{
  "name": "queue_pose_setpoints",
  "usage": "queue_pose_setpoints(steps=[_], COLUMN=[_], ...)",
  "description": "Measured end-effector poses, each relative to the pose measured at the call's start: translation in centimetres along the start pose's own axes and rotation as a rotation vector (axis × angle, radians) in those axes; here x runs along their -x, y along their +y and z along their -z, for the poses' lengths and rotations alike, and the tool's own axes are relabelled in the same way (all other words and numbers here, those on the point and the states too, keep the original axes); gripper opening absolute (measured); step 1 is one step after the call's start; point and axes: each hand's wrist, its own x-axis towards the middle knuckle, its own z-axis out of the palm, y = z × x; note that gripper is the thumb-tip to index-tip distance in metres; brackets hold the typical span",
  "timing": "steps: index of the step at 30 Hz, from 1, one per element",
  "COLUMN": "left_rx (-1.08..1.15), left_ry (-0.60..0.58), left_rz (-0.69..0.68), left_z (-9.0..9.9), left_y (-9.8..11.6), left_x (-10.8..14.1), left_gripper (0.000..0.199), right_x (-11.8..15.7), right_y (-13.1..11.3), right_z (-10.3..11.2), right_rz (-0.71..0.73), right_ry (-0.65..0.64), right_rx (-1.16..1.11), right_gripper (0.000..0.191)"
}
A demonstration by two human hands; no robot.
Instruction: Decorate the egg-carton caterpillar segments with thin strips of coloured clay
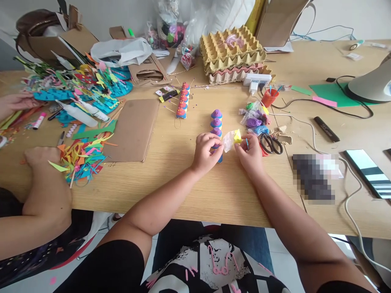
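Observation:
My left hand (207,151) pinches one end of a small clear plastic bag (228,141). A yellow lump (237,136) shows at the bag's right end, beside the fingers of my right hand (249,151). That hand is closed, with a thin blue stick (247,143) between its fingers. Behind my left hand a row of purple-topped cups (216,122) on a blue and yellow base lies on the table, its near part partly covered by the fingers. Farther back and left lies a red-orange row of cups (183,99) with pins sticking out.
Black scissors (271,144) and bagged coloured clay (254,121) lie right of my hands. Egg trays (232,53) stand at the back. Cardboard (131,130) and paper scraps (80,156) lie left, near another person's arms (45,179). A white cable (313,134) crosses the right side.

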Motion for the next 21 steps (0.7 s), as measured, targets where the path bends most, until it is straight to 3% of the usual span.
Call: queue_pose_setpoints(steps=[4,7,12,16,21], left_rx=[0.025,0.010,-0.027,-0.034,-0.011], left_ry=[-0.011,-0.029,-0.068,-0.093,-0.059], left_rz=[0.012,0.002,-0.039,-0.034,-0.051], left_z=[-0.2,-0.5,-0.7,-0.8,-0.7], left_y=[-0.2,-0.1,-0.2,-0.3,-0.4], left_x=[-0.1,0.0,0.2,0.2,0.0], left_gripper=[0.010,0.009,0.007,0.007,0.007], right_x=[0.5,0.9,1.0,0.7,0.7], right_y=[-0.8,-1.8,-2.0,-1.7,-2.0], right_z=[0.1,0.0,-0.6,-0.6,-0.4], right_rz=[0.159,0.244,0.120,0.110,0.117], right_ry=[0.048,-0.118,-0.357,-0.367,-0.386], right_rx=[0.133,0.217,0.130,0.063,0.102], right_gripper=[0.023,0.032,0.049,0.047,0.032])
